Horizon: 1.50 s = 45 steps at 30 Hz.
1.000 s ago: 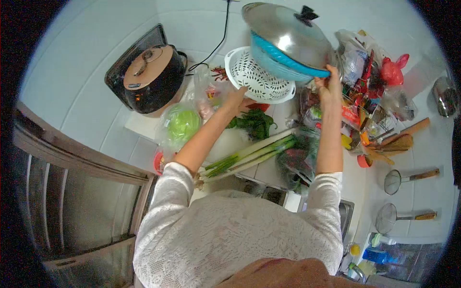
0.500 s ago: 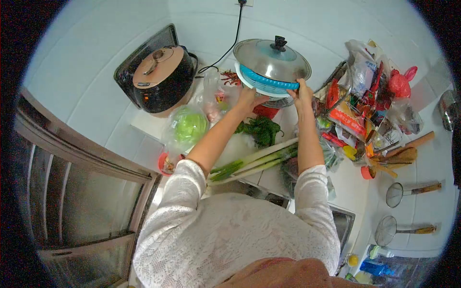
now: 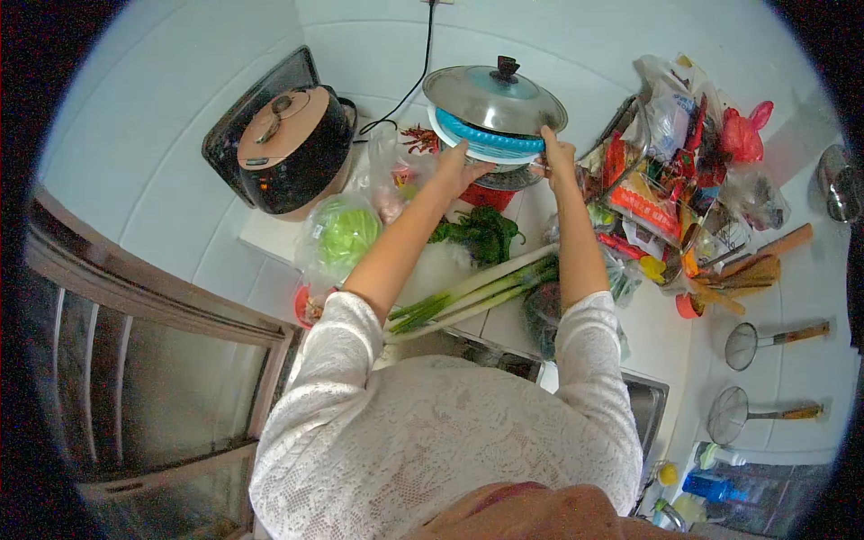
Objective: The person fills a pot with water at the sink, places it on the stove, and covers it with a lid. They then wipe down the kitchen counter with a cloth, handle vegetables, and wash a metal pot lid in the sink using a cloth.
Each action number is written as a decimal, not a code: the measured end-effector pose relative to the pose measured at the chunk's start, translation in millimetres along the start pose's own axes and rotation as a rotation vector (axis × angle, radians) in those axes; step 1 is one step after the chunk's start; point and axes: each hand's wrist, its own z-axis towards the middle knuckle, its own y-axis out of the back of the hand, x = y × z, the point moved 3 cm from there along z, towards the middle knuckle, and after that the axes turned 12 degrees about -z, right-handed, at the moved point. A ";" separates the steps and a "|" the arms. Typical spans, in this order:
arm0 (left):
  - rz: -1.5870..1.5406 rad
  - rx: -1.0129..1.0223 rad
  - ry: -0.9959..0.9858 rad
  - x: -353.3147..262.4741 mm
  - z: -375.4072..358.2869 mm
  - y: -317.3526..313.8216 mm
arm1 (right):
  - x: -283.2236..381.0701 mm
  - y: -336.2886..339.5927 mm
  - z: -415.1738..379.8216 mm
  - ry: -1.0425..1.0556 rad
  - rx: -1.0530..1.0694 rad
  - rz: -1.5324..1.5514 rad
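Note:
My left hand [image 3: 461,171] is closed on the near left edge of a stack of blue and white plastic baskets [image 3: 490,142]. My right hand [image 3: 558,157] grips the right edge of the same stack, its thumb up by the blue rim. A metal pot lid [image 3: 495,97] with a black knob lies tilted on top of the baskets. Below the stack, part of a red container [image 3: 488,199] shows. Dark green leafy vegetables [image 3: 484,236] and long green onions [image 3: 477,295] lie nearer to me, between my forearms.
A rice cooker [image 3: 297,148] stands at the back left, with a bagged cabbage [image 3: 345,229] in front of it. Dried red chilies [image 3: 420,139] lie by the wall. On the right are heaped seasoning packets [image 3: 648,209] and wooden utensils [image 3: 751,274]. Strainers [image 3: 741,346] hang on the right wall.
The view has shifted a little, so most things sit slightly farther left and higher. Both hands keep hold of the basket stack, and slightly more of the red container shows beneath it.

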 end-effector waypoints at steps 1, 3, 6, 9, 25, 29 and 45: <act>0.001 0.000 0.001 0.4 -1.5 -0.1 | 0.2 -0.4 -0.8 0.035 -0.084 -0.016; 0.024 0.072 0.000 0.2 -3.6 0.3 | 2.2 -1.0 -3.8 0.067 -0.166 -0.031; 0.035 0.208 0.064 -5.2 -5.5 7.7 | 0.6 0.0 -7.6 0.102 -0.181 -0.009; 0.127 0.138 0.044 -15.7 -31.8 5.1 | -5.6 1.8 -6.6 0.087 -0.186 0.097; 0.497 -0.364 -0.593 -127.9 -213.3 157.8 | -171.1 -19.2 -89.4 -0.051 0.241 0.206; 0.571 -0.449 -0.687 -125.5 -247.8 195.9 | -180.1 -36.6 -122.5 -0.166 0.216 0.162; 1.263 -0.690 -0.907 -125.5 -287.4 237.3 | -183.6 -77.2 -156.9 -0.146 0.358 0.171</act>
